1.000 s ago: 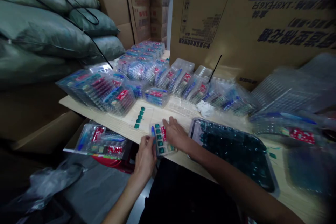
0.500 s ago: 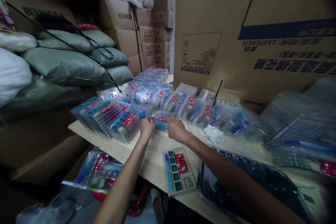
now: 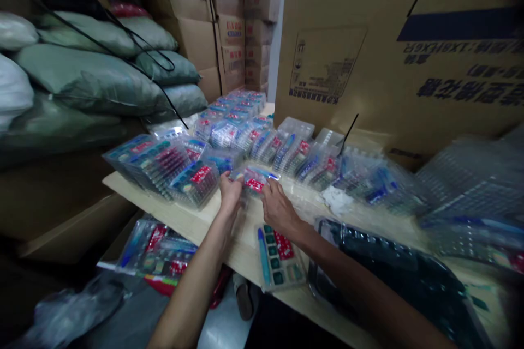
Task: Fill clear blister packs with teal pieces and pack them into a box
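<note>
A clear plastic tray pack [image 3: 256, 185] with a red dotted block and a blue strip along its far side is between my two hands. My left hand [image 3: 231, 192] pinches its left edge, thumb and fingers together. At the right end, my right hand [image 3: 279, 208] has its fingers closed on the pack's edge, the fingertips partly hidden. Nearer me, at the table's front edge, lies a filled tray [image 3: 269, 272] with a blue pen, dark green squares and a red dotted block. My right forearm passes over a dark bin [image 3: 413, 283] of green pieces.
Stacked filled trays [image 3: 196, 185] stand on the left of the wooden table [image 3: 204, 223], with rows of more behind. A large carton [image 3: 327, 27] rises at the back. White crumpled tissue [image 3: 338, 199] lies on the right. Bagged packs [image 3: 159, 251] sit below the table's left edge.
The pack between my hands has tilted, showing more of its top face. My right hand has shifted slightly toward me. The whole view has turned a little downward.
</note>
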A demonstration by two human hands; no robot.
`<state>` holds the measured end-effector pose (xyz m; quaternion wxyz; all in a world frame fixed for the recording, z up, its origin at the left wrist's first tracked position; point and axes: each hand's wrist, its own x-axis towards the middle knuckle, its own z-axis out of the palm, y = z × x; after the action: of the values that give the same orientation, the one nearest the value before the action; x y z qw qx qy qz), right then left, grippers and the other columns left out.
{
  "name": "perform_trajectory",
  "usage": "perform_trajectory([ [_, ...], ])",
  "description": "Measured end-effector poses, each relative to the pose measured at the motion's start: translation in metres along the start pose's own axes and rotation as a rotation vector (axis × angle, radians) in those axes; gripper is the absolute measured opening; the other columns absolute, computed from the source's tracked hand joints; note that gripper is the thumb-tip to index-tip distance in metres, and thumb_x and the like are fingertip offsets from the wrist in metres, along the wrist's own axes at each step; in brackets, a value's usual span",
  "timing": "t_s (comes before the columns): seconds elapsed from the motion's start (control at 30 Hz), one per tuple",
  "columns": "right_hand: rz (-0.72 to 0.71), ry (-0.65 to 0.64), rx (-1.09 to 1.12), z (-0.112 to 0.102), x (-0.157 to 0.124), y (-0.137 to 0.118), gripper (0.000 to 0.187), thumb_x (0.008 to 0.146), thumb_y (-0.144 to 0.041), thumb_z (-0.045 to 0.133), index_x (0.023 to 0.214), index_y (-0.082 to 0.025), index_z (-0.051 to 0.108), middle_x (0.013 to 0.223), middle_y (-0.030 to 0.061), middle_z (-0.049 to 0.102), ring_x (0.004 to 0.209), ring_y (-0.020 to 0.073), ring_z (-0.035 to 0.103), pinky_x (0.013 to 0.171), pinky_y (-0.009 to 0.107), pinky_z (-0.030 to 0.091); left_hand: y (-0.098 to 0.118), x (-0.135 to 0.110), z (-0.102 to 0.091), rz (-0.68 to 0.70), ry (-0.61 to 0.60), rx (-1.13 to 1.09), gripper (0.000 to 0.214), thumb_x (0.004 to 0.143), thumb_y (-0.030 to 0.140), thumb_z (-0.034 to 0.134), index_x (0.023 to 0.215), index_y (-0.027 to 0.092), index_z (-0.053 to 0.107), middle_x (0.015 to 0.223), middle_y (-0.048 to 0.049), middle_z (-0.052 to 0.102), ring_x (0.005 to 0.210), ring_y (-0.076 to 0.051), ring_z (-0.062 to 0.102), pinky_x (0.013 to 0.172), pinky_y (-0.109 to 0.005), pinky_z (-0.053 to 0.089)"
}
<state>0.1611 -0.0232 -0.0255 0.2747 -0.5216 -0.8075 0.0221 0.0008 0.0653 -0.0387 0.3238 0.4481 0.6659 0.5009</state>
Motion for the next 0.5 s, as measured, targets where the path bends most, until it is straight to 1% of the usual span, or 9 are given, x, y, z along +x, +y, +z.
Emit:
perform_trajectory([
  [0.07, -0.011, -0.012, 0.000, -0.011, -0.017, -0.007, 0.030, 0.094, -0.011, 0.041, 0.122, -0.009, 0.054, 0.146, 0.0236, 0.039, 0.141, 0.0324, 0.031, 0.116, 0.053, 0.034, -0.004, -0.016, -0.001, -0.028, -0.016, -0.179, 0.055, 0.078, 0.024, 0.072, 0.128, 0.015, 0.051, 0.105, -0.0065, 0.062, 0.082, -0.014, 0.064, 0.076, -0.027, 0.053],
  [0.13, 0.000, -0.053, 0.011, -0.016, -0.027, -0.007, 0.031, 0.096, -0.014, 0.041, 0.123, -0.007, 0.053, 0.148, 0.0258, 0.035, 0.142, 0.0331, 0.030, 0.116, 0.052, 0.034, -0.005, -0.028, 0.001, -0.027, -0.053, -0.266, 0.051, 0.075, 0.022, 0.072, 0.122, 0.014, 0.055, 0.101, -0.0041, 0.061, 0.078, -0.012, 0.061, 0.072, -0.025, 0.052],
  [0.23, 0.062, -0.131, 0.004, -0.014, -0.029, 0.002, 0.032, 0.094, -0.010, 0.043, 0.125, -0.005, 0.051, 0.145, 0.0257, 0.036, 0.135, 0.0316, 0.037, 0.113, 0.046, 0.037, 0.002, -0.036, 0.012, -0.040, -0.084, -0.250, 0.046, 0.071, 0.023, 0.074, 0.114, 0.013, 0.059, 0.091, -0.0015, 0.061, 0.074, -0.012, 0.058, 0.069, -0.024, 0.050],
  [0.33, 0.103, -0.175, 0.004, -0.016, -0.025, 0.010, 0.031, 0.093, -0.012, 0.048, 0.123, -0.006, 0.052, 0.143, 0.0242, 0.038, 0.129, 0.0313, 0.041, 0.110, 0.046, 0.040, 0.019, -0.038, 0.018, -0.066, -0.090, -0.269, 0.042, 0.071, 0.019, 0.071, 0.111, 0.012, 0.061, 0.083, 0.0002, 0.059, 0.068, -0.011, 0.055, 0.065, -0.024, 0.048],
  [0.43, 0.050, -0.167, 0.023, -0.036, -0.035, 0.002, 0.031, 0.093, -0.014, 0.048, 0.123, -0.009, 0.053, 0.148, 0.0233, 0.035, 0.135, 0.0333, 0.036, 0.110, 0.050, 0.039, 0.033, -0.047, 0.008, -0.054, -0.143, -0.389, 0.041, 0.069, 0.013, 0.063, 0.111, 0.011, 0.061, 0.078, 0.0017, 0.057, 0.062, -0.010, 0.052, 0.062, -0.023, 0.047],
  [0.5, 0.013, -0.169, 0.009, -0.053, -0.055, -0.011, 0.034, 0.093, -0.013, 0.046, 0.126, -0.010, 0.053, 0.149, 0.0230, 0.035, 0.135, 0.0342, 0.036, 0.110, 0.052, 0.039, 0.032, -0.062, -0.005, -0.053, -0.227, -0.450, 0.043, 0.068, 0.013, 0.063, 0.111, 0.011, 0.061, 0.076, 0.0022, 0.055, 0.061, -0.010, 0.052, 0.061, -0.024, 0.046],
])
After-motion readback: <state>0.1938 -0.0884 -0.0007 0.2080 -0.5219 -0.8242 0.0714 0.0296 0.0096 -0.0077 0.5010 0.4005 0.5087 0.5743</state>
